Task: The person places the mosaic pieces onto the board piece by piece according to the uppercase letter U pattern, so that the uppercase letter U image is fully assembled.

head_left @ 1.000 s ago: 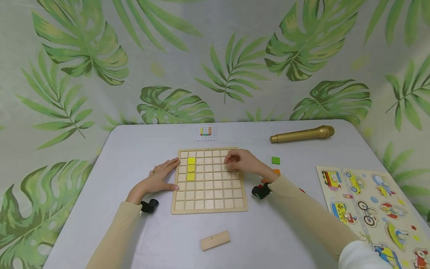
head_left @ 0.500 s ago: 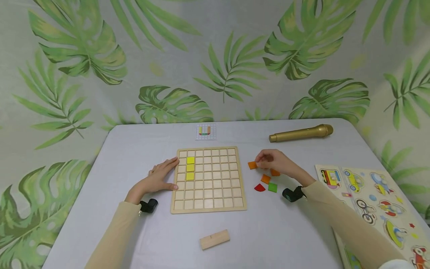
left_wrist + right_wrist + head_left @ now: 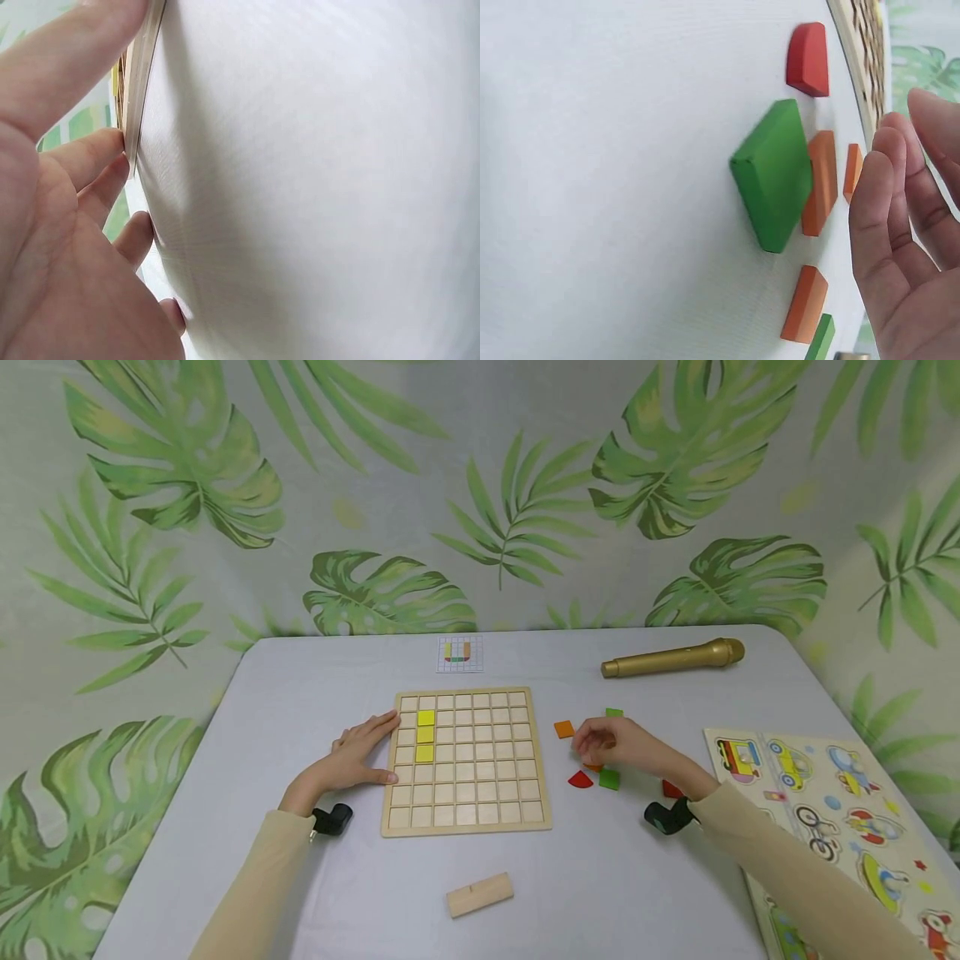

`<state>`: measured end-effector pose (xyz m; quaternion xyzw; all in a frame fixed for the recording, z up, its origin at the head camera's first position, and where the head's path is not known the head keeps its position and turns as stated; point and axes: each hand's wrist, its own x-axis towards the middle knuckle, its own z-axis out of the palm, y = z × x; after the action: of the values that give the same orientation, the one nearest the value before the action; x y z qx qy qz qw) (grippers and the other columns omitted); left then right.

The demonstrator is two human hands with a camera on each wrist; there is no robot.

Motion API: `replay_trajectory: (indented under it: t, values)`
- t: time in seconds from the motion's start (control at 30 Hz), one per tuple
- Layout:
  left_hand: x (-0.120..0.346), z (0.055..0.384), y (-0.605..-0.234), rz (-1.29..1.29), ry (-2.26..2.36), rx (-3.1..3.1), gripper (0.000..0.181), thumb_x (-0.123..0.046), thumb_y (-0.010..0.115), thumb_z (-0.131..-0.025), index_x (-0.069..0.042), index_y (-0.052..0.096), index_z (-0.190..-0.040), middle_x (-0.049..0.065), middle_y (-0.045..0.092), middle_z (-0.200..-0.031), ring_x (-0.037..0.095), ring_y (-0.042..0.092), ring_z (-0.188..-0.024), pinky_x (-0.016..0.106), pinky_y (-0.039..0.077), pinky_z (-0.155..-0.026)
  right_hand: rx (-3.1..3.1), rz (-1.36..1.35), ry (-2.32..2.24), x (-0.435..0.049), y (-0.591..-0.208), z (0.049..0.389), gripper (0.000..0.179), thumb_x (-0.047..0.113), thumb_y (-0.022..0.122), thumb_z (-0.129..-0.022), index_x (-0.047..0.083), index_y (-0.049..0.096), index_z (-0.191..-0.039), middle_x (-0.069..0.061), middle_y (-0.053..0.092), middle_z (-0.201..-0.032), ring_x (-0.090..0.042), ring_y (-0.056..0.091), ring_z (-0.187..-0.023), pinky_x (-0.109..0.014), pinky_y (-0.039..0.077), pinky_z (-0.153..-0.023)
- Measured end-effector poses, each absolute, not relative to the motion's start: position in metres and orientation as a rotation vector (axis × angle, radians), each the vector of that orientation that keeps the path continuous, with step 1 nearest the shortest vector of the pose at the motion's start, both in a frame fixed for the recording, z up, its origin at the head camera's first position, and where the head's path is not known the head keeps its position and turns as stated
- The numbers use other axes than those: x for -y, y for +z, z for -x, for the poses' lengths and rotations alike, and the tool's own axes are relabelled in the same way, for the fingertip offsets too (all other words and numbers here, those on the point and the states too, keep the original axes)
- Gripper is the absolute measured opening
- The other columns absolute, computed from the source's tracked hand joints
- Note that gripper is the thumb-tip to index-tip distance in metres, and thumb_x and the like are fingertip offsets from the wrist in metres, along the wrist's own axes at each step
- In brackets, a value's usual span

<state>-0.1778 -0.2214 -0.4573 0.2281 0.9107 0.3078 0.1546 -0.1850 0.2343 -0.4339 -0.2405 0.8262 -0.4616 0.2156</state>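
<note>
My left hand [image 3: 352, 758] rests against the left edge of the wooden grid board [image 3: 467, 831], thumb and fingers touching its rim. Three yellow square tiles [image 3: 426, 735] sit in a column in the board's second column of cells. Right of the board, my right hand [image 3: 617, 745] hovers over loose tiles, its fingers bent loosely with nothing visible between them. An orange tile [image 3: 564, 729] lies just left of its fingertips. Below the hand are a red quarter-round piece [image 3: 580, 779] and a green tile [image 3: 609, 779]; orange tiles [image 3: 823, 184] are partly hidden by the hand in the head view.
Another green tile [image 3: 613, 712] and a red piece [image 3: 672, 789] lie around the right hand. A pattern card [image 3: 461, 655] and a gold microphone [image 3: 672, 658] are at the back. A wooden block [image 3: 480, 895] lies in front, a picture puzzle board [image 3: 825, 793] at right.
My right hand has gone from over the board's right side to the orange tile beside it, then slightly down and right, leaving that tile on the table. The left hand stays put.
</note>
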Motion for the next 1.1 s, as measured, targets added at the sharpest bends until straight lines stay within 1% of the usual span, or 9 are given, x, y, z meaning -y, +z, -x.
replay_trajectory:
  t: [0.1,0.33,0.53,0.7,0.83,0.97,1.1]
  values:
    - [0.221,0.177,-0.457,-0.655,0.891,-2.606,0.093,-0.035,0.075,-0.082,-0.005,0.022,-0.152,0.013,0.014,-0.158,0.042,0.005,-0.142,0.068,0.002,-0.103,-2.302,0.701,-1.242,-0.233,-0.435,0.18,0.013,-0.001,0.068,-0.085,0.001,0.065,-0.098,-0.01,0.063,-0.089,-0.022,0.057,-0.079,-0.028,0.048,-0.072]
    - [0.222,0.177,-0.457,-0.659,0.892,-2.604,0.093,-0.036,0.075,-0.082,-0.006,0.021,-0.152,0.013,0.013,-0.158,0.041,0.005,-0.142,0.067,0.0,-0.103,-2.384,0.752,-1.124,-0.228,-0.443,0.171,0.02,-0.007,0.07,-0.079,0.008,0.067,-0.093,0.0,0.059,-0.08,-0.018,0.053,-0.076,-0.025,0.045,-0.065]
    - [0.222,0.177,-0.456,-0.656,0.898,-2.602,0.094,-0.036,0.075,-0.082,-0.006,0.021,-0.152,0.013,0.013,-0.158,0.042,0.005,-0.142,0.067,0.0,-0.104,-2.463,0.912,-1.033,-0.223,-0.446,0.166,0.026,-0.012,0.07,-0.076,0.008,0.066,-0.091,0.002,0.059,-0.082,-0.016,0.052,-0.075,-0.025,0.045,-0.065]
    - [0.222,0.177,-0.456,-0.65,0.897,-2.606,0.093,-0.035,0.075,-0.082,-0.005,0.022,-0.152,0.014,0.014,-0.158,0.042,0.005,-0.142,0.067,0.0,-0.103,-2.494,0.934,-0.987,-0.219,-0.443,0.165,0.027,-0.011,0.071,-0.074,0.011,0.064,-0.088,0.004,0.059,-0.084,-0.014,0.052,-0.075,-0.026,0.046,-0.066]
    - [0.222,0.177,-0.456,-0.645,0.897,-2.603,0.093,-0.036,0.075,-0.082,-0.005,0.022,-0.152,0.014,0.014,-0.158,0.043,0.005,-0.141,0.068,0.0,-0.103,-2.462,0.894,-1.027,-0.219,-0.443,0.166,0.025,-0.009,0.072,-0.076,0.011,0.064,-0.088,0.003,0.06,-0.084,-0.014,0.053,-0.075,-0.027,0.047,-0.067]
    - [0.222,0.177,-0.457,-0.64,0.893,-2.606,0.093,-0.036,0.075,-0.082,-0.005,0.022,-0.152,0.013,0.013,-0.158,0.042,0.005,-0.142,0.068,0.0,-0.103,-2.421,0.819,-1.087,-0.217,-0.444,0.167,0.017,-0.002,0.074,-0.08,0.009,0.065,-0.089,0.002,0.061,-0.082,-0.015,0.054,-0.074,-0.026,0.047,-0.066]
    - [0.222,0.177,-0.457,-0.644,0.886,-2.608,0.093,-0.036,0.074,-0.083,-0.005,0.021,-0.152,0.013,0.013,-0.158,0.042,0.005,-0.142,0.067,0.0,-0.104,-2.387,0.766,-1.136,-0.209,-0.44,0.169,0.01,0.002,0.071,-0.084,0.008,0.066,-0.089,0.001,0.061,-0.081,-0.016,0.053,-0.073,-0.026,0.045,-0.065]
